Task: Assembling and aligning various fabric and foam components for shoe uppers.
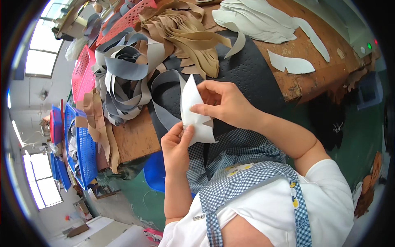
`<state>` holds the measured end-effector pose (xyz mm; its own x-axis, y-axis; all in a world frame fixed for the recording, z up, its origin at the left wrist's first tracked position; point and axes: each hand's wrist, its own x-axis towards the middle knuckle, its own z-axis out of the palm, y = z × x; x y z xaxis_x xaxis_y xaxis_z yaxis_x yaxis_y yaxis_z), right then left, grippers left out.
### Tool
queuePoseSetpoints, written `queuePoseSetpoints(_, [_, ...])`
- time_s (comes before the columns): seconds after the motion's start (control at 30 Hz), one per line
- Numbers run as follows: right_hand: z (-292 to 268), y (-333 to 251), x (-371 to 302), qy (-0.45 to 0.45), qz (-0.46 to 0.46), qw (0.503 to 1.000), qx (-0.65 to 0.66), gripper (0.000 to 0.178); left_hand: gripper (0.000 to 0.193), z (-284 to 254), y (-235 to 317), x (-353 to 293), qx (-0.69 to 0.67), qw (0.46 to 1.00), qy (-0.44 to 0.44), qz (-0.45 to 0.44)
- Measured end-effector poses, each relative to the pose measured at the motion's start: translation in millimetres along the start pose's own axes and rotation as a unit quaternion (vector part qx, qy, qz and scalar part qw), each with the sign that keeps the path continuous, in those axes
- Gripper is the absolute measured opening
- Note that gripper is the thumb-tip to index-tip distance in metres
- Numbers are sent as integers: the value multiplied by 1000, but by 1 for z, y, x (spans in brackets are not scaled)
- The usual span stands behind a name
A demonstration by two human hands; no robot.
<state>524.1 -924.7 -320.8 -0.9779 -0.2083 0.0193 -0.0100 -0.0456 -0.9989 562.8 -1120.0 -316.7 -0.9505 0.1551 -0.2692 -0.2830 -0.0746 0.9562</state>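
From the head view, both forearms reach up from the lower right across the person's lap, elbows bent, bringing the two hands together in front of the near edge of the worktop (133, 138). The left hand (176, 145) comes up nearly vertical, its thumb pointing upward; the right hand (226, 103) slants in from the right, wrist fairly straight, fingers curled. And here's the grip: the left one is closed on the lower left edge of a white notched cut piece (196, 117), thumb flat on its face, fingers round behind. The piece stands tilted, its point upward, in front of the black perforated mat (251, 68). The right thumb lies across its face near the right edge, index finger bent beside that edge, but I can't tell how tightly this grip closes, with its fingertips partly tucked out of sight. A grey strip (161, 116) loops just left of the piece and passes behind it, so its end is hidden. Whether the white material is one layer or two is hard to make out.
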Motion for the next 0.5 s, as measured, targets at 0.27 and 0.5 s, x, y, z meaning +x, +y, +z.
queuePoseSetpoints(0.27, [8,6,6,-4,-24,999,47,27,30,-12,-5,-4,5,1000,9,13])
queuePoseSetpoints(0.5, [12,13,6,16,-13,999,37,24,29,-13,-5,-4,7,1000,12,8])
